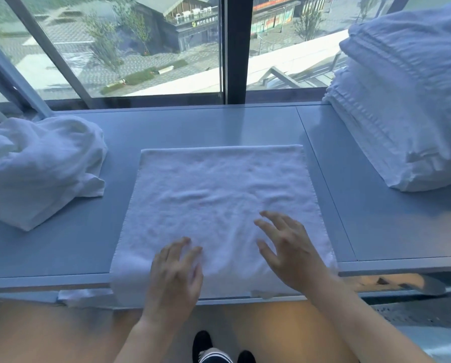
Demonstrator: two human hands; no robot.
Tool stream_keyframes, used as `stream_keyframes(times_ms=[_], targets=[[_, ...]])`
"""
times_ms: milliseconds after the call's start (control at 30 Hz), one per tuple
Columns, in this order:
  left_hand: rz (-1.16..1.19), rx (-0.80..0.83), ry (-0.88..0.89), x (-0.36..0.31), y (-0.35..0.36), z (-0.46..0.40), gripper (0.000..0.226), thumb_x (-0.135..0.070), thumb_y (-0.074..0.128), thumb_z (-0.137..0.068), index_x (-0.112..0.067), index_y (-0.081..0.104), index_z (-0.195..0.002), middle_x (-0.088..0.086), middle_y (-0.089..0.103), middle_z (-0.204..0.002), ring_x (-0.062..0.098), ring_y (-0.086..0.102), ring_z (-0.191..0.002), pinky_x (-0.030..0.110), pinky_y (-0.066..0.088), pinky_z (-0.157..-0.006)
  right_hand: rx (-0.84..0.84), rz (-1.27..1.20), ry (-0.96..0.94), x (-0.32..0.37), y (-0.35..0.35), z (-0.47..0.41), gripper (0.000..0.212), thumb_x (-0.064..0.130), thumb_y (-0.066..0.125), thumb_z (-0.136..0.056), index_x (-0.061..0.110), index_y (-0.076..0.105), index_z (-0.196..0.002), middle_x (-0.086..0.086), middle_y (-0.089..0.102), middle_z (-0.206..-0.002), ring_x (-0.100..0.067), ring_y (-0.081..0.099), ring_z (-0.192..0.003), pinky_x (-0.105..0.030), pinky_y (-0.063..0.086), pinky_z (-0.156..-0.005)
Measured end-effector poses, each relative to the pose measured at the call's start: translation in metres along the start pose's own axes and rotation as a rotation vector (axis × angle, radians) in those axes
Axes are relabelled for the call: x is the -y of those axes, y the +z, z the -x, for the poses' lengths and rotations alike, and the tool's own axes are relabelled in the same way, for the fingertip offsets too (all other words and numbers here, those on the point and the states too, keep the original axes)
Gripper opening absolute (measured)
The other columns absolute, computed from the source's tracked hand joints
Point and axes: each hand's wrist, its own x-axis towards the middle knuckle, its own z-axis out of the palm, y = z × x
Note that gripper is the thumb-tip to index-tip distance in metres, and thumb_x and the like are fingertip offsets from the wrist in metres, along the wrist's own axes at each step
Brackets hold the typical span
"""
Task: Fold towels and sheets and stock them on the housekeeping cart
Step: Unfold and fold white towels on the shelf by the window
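Observation:
A white towel point(219, 195) lies spread flat on the grey ledge point(350, 205) under the window, and its near edge hangs over the front. My left hand point(176, 273) rests on the towel's near edge with fingers straight. My right hand point(289, 247) lies flat on the towel just to the right, fingers spread. Neither hand grips the cloth. A crumpled heap of white linen point(38, 169) sits on the ledge to the left. A tall stack of folded white linen point(407, 100) stands at the right end.
Large window panes with a dark vertical frame post point(236, 48) rise directly behind the ledge. Bare ledge surface shows on both sides of the towel. Wooden floor point(49, 334) and my dark shoes point(211, 349) are below the front edge.

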Motion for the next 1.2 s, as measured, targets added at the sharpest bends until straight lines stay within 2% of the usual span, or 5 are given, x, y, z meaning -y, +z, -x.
stream_keyframes(times_ms=[167,367,767,1067,1200], targets=[[0.084,-0.015,0.027,0.013,0.015,0.008,0.041,-0.032,0.048,-0.095,-0.023,0.068,-0.13,0.002,0.056,-0.143,0.027,0.05,-0.133,0.048,0.039,-0.111,0.022,0.011,-0.014,-0.015,0.019,0.018,0.042,0.037,0.046,-0.103,0.027,0.053,-0.144,0.007,0.04,-0.159,-0.015,0.032,-0.149,-0.044,0.028,-0.119],[0.12,0.033,-0.001,0.023,0.022,-0.043,0.039,-0.037,0.051,-0.096,-0.03,0.064,-0.132,-0.004,0.053,-0.145,0.021,0.048,-0.134,0.039,0.037,-0.11,0.003,0.059,-0.029,-0.038,0.019,-0.03,0.046,0.044,0.041,-0.1,0.029,0.051,-0.143,0.005,0.042,-0.157,-0.016,0.036,-0.146,-0.039,0.029,-0.114],[0.039,0.083,0.002,0.024,0.034,-0.164,0.04,-0.024,0.062,-0.098,-0.018,0.064,-0.138,0.012,0.053,-0.149,0.033,0.047,-0.138,0.048,0.033,-0.115,0.002,0.12,0.019,-0.066,0.004,-0.147,0.046,0.029,0.057,-0.1,0.021,0.053,-0.145,-0.003,0.045,-0.156,-0.024,0.041,-0.143,-0.04,0.029,-0.115],[0.072,0.111,0.279,-0.001,0.026,-0.083,0.04,-0.038,0.077,-0.085,-0.023,0.072,-0.122,0.005,0.064,-0.131,0.029,0.061,-0.119,0.05,0.048,-0.099,0.072,-0.076,-0.28,0.008,0.02,-0.053,0.046,0.038,0.071,-0.09,0.021,0.065,-0.132,-0.001,0.058,-0.143,-0.022,0.055,-0.13,-0.04,0.042,-0.106],[0.042,0.044,0.3,0.003,0.025,-0.077,0.027,-0.03,0.073,-0.089,-0.018,0.074,-0.114,0.007,0.066,-0.13,0.03,0.062,-0.119,0.05,0.048,-0.097,0.053,0.008,-0.284,0.008,0.018,-0.044,0.039,0.021,0.068,-0.089,0.012,0.068,-0.127,-0.008,0.06,-0.142,-0.028,0.057,-0.129,-0.044,0.045,-0.106]])
